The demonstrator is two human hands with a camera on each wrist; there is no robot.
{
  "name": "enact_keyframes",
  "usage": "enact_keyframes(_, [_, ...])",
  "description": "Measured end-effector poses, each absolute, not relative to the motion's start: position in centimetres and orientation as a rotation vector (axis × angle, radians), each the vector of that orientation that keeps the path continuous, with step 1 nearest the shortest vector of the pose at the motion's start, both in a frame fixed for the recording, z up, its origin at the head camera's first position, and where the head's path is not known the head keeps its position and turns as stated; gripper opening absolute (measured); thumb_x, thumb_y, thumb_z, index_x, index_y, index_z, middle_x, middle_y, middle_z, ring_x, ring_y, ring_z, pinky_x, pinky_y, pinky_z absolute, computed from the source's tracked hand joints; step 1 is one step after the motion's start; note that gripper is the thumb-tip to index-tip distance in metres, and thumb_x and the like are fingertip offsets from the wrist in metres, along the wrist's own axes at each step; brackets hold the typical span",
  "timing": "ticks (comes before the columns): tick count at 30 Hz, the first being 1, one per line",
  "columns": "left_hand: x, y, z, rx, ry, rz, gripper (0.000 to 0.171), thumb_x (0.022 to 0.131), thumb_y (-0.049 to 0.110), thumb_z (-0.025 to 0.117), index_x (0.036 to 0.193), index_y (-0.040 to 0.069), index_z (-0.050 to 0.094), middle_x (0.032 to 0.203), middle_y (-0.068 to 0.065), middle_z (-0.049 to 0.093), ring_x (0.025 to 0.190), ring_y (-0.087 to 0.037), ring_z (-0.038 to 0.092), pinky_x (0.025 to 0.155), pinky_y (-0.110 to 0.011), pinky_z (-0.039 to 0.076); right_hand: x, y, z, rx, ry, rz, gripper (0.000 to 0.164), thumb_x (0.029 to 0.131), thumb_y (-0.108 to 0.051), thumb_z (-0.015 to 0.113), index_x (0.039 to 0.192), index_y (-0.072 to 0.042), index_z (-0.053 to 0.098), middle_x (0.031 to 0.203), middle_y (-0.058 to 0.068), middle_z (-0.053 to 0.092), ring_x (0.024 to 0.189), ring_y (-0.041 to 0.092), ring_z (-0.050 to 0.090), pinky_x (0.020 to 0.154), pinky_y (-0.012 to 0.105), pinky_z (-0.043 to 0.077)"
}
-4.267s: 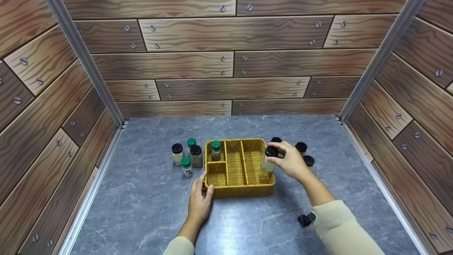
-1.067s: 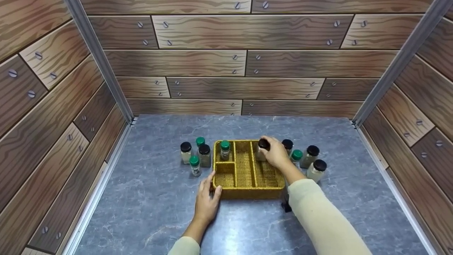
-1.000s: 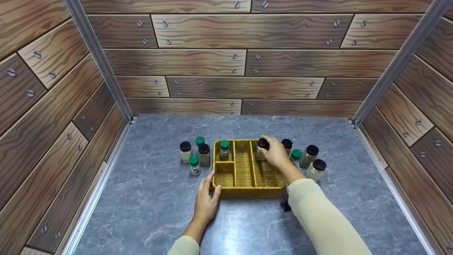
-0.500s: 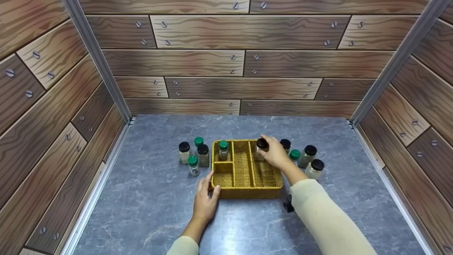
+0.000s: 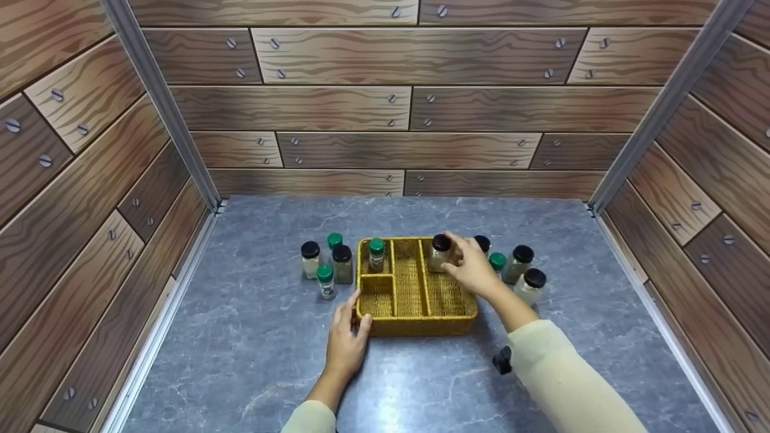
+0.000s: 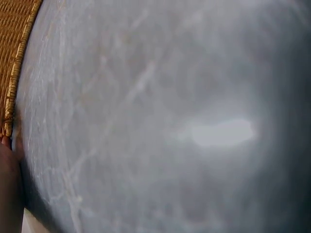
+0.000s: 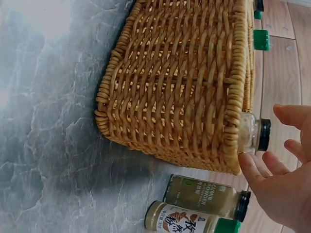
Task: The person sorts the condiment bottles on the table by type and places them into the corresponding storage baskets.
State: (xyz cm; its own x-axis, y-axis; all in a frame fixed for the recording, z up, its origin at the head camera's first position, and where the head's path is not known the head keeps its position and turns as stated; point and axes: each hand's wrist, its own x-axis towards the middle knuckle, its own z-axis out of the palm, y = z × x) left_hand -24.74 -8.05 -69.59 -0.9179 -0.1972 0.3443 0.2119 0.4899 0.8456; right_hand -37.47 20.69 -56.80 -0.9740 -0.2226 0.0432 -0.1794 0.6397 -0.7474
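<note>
A woven basket (image 5: 421, 328) with several compartments sits mid-table. My left hand (image 5: 346, 349) rests against its front left corner, thumb on the front wall and fingers along the left side. At the back of the right compartment stands a black-capped spice jar (image 5: 439, 260). My right hand (image 5: 475, 267) is beside that jar with thumb and fingers spread apart. In the right wrist view a gap shows between thumb and the jar's black cap (image 7: 264, 135), and one fingertip is at the basket rim. A green-capped spice jar (image 5: 376, 255) occupies the back left compartment.
Left of the basket stand several jars, among them a green-capped one (image 5: 326, 282) and a black-capped one (image 5: 310, 261). More are on the right: a cumin powder jar (image 7: 204, 194), a green-capped jar (image 7: 182, 221) and a pale-filled jar (image 5: 530, 285). Plank-patterned walls (image 5: 337, 108) enclose the table.
My right hand carried the black-capped jar over the right wall into the right compartment's back end, then loosened its fingers from it. The left hand stays at the basket corner.
</note>
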Motion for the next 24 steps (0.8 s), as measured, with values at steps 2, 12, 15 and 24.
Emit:
enact_keyframes(2, [-24.8, -8.0, -69.6, -0.012, -2.344, -1.412, 0.059, 0.104, 0.026, 0.07, 0.16, 0.021, 0.052, 0.143, -0.015, 0.062, 0.124, -0.035, 0.066, 0.106, -0.06, 0.054, -37.0, 21.0, -56.6, -0.35, 2.781, -1.292, 0.079, 0.099, -0.005, 0.075, 0.169, -0.013, 0.038, 0.152, 0.031, 0.044, 0.13, 0.049, 0.062, 0.107, 0.053, 0.058])
enact_keyframes(12, [-24.8, -8.0, -69.4, 0.002, -2.368, -1.416, 0.059, 0.105, 0.025, 0.07, 0.16, 0.021, 0.052, 0.142, -0.014, 0.062, 0.108, -0.024, 0.066, 0.097, -0.052, 0.056, -34.8, 23.2, -55.8, -0.463, 2.764, -1.319, 0.074, 0.099, -0.003, 0.075, 0.165, -0.006, 0.042, 0.152, 0.033, 0.047, 0.136, 0.052, 0.057, 0.114, 0.059, 0.053])
enact_keyframes(15, [-24.8, -8.0, -69.4, -0.009, -2.372, -1.415, 0.059, 0.105, 0.026, 0.069, 0.161, 0.02, 0.052, 0.143, -0.014, 0.061, 0.11, -0.025, 0.066, 0.098, -0.053, 0.056, -34.2, 24.0, -55.9, -0.482, 2.772, -1.336, 0.072, 0.098, -0.001, 0.075, 0.163, -0.002, 0.044, 0.15, 0.034, 0.05, 0.132, 0.052, 0.061, 0.111, 0.058, 0.055])
enact_keyframes(24, [-24.7, -8.1, -69.5, -0.012, -2.35, -1.415, 0.059, 0.105, 0.022, 0.07, 0.161, 0.026, 0.052, 0.141, -0.015, 0.062, 0.107, -0.024, 0.065, 0.097, -0.053, 0.055, -32.4, 25.7, -56.7, -0.464, 2.785, -1.353, 0.066, 0.099, -0.002, 0.075, 0.16, -0.001, 0.049, 0.144, 0.031, 0.057, 0.131, 0.05, 0.063, 0.11, 0.06, 0.056])
